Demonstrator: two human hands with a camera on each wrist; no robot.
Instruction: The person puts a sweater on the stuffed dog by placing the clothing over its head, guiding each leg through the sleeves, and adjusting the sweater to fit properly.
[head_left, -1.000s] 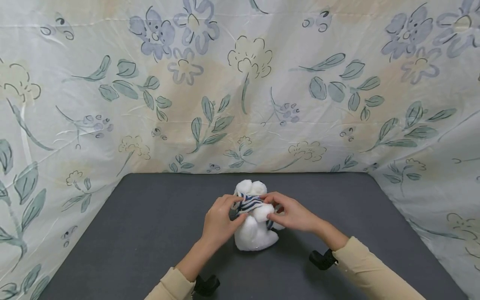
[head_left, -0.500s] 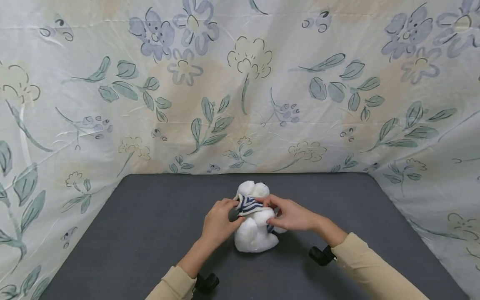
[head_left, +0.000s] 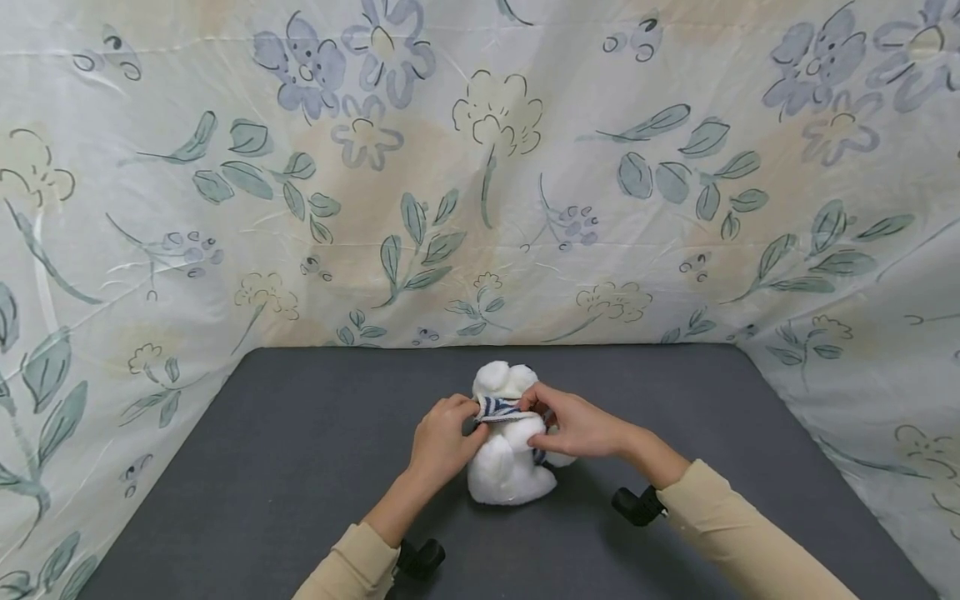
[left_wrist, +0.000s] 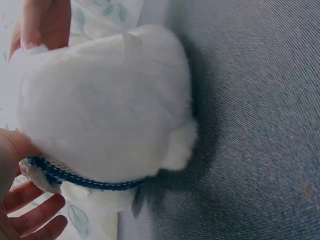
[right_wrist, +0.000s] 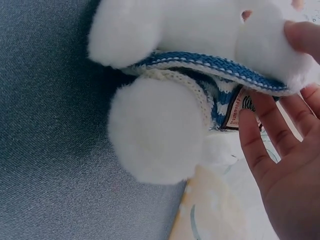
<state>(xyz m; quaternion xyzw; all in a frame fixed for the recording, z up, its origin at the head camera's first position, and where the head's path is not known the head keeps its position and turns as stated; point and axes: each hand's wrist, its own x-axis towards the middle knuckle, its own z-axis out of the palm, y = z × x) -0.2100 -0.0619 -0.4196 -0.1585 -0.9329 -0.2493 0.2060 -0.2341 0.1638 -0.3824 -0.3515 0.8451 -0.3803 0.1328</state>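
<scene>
A white plush toy (head_left: pixel 506 479) sits upright on the dark tabletop, with a blue-and-white striped knitted sweater (head_left: pixel 504 408) across its upper part. My left hand (head_left: pixel 444 435) pinches the sweater's left edge between thumb and fingers. In the left wrist view its thumb lies against the fur, and the fingers reach behind the knitted edge (left_wrist: pixel 95 183). My right hand (head_left: pixel 587 427) grips the other side, thumb on the white fur and fingers at the knit. A printed label (right_wrist: pixel 236 111) on the sweater shows beside these fingers in the right wrist view. The toy's far side is hidden in the head view.
The dark grey tabletop (head_left: pixel 315 467) surrounds the toy. Behind and at both sides hangs a floral cloth (head_left: pixel 495 192). A black wrist device (head_left: pixel 637 506) sits below the right sleeve, and another black wrist device (head_left: pixel 422 558) is by the left sleeve.
The striped knit has been drawn flatter and narrower across the toy, its lower edge moving slightly up. A dark patch beside my left fingers has gone out of sight. Both hands have shifted only slightly.
</scene>
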